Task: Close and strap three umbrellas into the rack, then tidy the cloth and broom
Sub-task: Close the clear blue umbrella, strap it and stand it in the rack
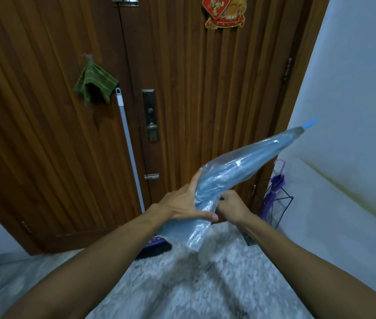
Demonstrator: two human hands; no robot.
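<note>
the blue umbrella (240, 176) is held out across the front of the body, tip pointing up and to the right toward the wall, its canopy already collapsed but loose. the left hand (182, 203) grips around the folds from the left, thumb up along the fabric and fingers across the lower part — most likely to keep the canopy bunched against the shaft. the right hand (230, 207) is curled tightly at the canopy's edge; it seems to pinch the strap or a fold there, though what exactly is between the fingers cannot be made out.

the wire rack (281, 203) stands by the wall at the right with a purple umbrella (274, 192) already in it, so this one looks like a later one of the three.

the green cloth (96, 85) hangs from a hook on the door (205, 88), and the broom (131, 153) leans beside it, head on the floor — both apparently left for last.
</note>
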